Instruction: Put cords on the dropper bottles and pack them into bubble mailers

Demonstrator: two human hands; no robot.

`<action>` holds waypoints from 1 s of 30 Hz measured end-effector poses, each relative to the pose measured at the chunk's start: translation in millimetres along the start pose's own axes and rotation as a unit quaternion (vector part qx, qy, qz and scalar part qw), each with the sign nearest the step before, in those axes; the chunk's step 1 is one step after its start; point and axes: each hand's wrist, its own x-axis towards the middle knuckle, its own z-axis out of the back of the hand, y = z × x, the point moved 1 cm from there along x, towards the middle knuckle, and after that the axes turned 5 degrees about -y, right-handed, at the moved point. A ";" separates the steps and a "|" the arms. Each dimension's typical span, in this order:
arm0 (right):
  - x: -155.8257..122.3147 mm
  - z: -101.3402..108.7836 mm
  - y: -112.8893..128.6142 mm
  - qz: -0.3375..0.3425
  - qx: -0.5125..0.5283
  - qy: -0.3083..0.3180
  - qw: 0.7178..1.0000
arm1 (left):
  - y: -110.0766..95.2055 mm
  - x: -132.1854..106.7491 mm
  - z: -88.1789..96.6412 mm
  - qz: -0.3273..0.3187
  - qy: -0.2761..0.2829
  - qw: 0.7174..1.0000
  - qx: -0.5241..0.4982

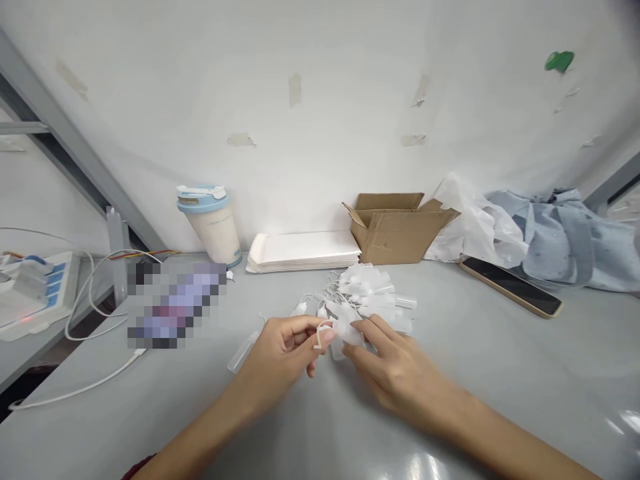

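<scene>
At the table's middle, my left hand (295,343) is closed in a pinch on a small white plastic cap, from which a thin curved white strap (319,335) loops out over the thumb. Thumb and fingers of my right hand (387,357) grip a translucent white plastic tube (345,328) just right of the cap. The two pieces meet or nearly meet; the fingers hide the join. Right behind the hands lies a pile of similar translucent tubes (373,293) with thin white straps. One clear tube (243,352) lies apart, left of my left hand.
Along the wall stand a cup with a blue lid (213,227), a stack of white envelopes (305,250), a cardboard box (400,233), a white plastic bag (473,223) and a light blue cloth bag (575,233). A phone (510,287) lies right; a cable (95,383) and power strip (37,293) left.
</scene>
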 end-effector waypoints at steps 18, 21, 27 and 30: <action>-3.8 -2.7 9.4 0.006 0.067 -0.025 0.997 | 5.9 5.5 2.9 0.053 0.022 0.998 -0.031; -4.3 -1.6 9.6 -0.003 0.133 -0.026 0.991 | 4.2 5.3 5.5 0.037 0.049 0.997 -0.040; -5.5 -2.1 7.0 -0.001 0.178 -0.054 0.983 | -2.5 3.5 11.2 0.022 0.087 0.995 -0.035; -6.8 -5.3 4.2 0.014 0.137 -0.083 0.987 | -2.5 4.1 13.5 0.017 0.089 0.996 -0.026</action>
